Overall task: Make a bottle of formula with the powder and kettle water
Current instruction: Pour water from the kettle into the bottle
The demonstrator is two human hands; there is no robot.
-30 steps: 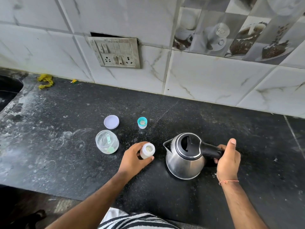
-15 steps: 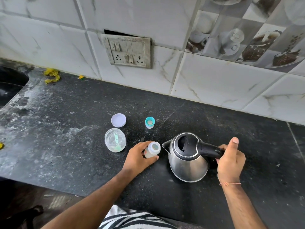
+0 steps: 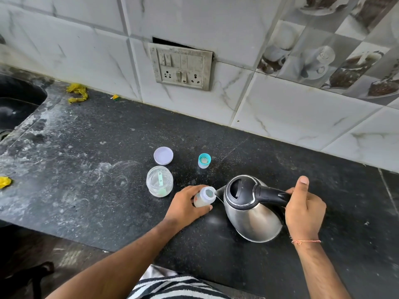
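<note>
My left hand [image 3: 185,205] grips a small open baby bottle [image 3: 204,197] standing on the black counter. My right hand [image 3: 303,207] holds the black handle of a steel kettle [image 3: 250,209], which is tilted left so its spout touches the bottle's mouth. The kettle lid is open. A clear powder jar [image 3: 159,181] with a green scoop inside stands open to the left of the bottle. Its pale lid [image 3: 163,155] lies behind it. The bottle's teal cap [image 3: 204,160] stands further back.
The black counter [image 3: 97,147] meets a tiled wall with a switch and socket plate [image 3: 181,66]. A sink [image 3: 15,102] lies at the far left. Yellow scraps [image 3: 77,92] sit near the wall, another at the left edge [image 3: 4,181].
The kettle has tipped and moved left until its spout meets the bottle. My left hand has stayed on the bottle. The camera has shifted, so everything sits further right in view.
</note>
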